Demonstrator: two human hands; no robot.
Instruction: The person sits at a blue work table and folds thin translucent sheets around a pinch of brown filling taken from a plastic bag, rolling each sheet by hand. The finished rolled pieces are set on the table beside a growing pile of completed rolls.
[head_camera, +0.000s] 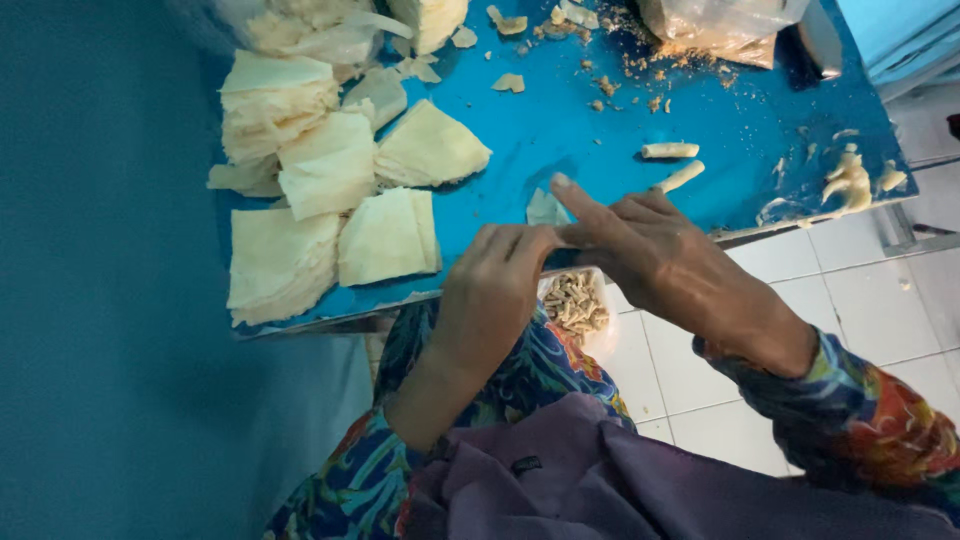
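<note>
Over the blue table (620, 130) edge, left hand (495, 295) & right hand (655, 245) meet at the fingertips, pinching a small pale wrapper piece (545, 208) btwn them, right index stretched out straight. Under the hands sits a small tray of brownish filling (575, 300); stacks of cut wrappers (330, 200) lie near on the left, two rolled pieces (675, 162) just beyond the right hand.

Stacks of cut wrapper sheets (330, 190) are laid on the left part of the table (580, 120). Two rolled pieces (672, 163) are set right of them, beyond the right hand (650, 245). A bag (715, 28) is placed at the far edge, scraps (850, 180) at the right corner. A bowl of filling (575, 300) is held below the table edge, between the left hand (495, 285) and the right hand.
</note>
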